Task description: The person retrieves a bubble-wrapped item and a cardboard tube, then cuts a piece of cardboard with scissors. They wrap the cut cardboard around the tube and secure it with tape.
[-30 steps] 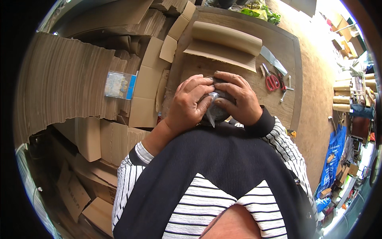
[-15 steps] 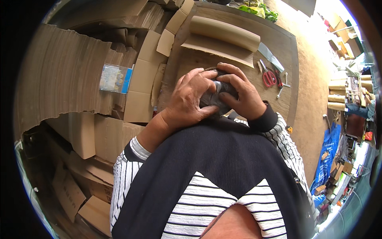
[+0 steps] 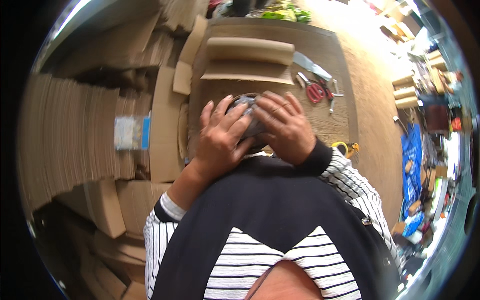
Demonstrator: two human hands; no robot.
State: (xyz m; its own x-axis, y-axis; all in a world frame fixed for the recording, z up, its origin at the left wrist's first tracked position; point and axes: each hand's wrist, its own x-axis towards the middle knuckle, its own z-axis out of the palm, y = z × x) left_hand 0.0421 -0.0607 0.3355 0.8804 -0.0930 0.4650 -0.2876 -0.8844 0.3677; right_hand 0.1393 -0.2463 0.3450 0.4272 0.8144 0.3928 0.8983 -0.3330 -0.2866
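Close in front of my chest, over the wooden table (image 3: 320,122), is a rounded dark object (image 3: 254,127) with shiny grey plastic on top and a brown rim at its far side. My left hand (image 3: 220,137) holds it from the left, fingers bent over the top and thumb along the near side. From the right, my right hand (image 3: 287,127) presses on it with curled fingertips, slightly blurred. Much of the object is hidden under both hands, so its exact kind cannot be told.
A roll of brown paper (image 3: 250,51) lies across the far table. Right of it are a clear plastic sheet (image 3: 311,65), red-handled scissors (image 3: 315,92) and a small metal tool (image 3: 334,95). Yellow tape (image 3: 341,146) sits by my right sleeve. Stacked flat cardboard (image 3: 70,135) fills the left side.
My view has shifted, moving the table leftward in the picture. My left fingers have spread further across the top, and my right fingers have moved over the plastic. The yellow tape has come into view.
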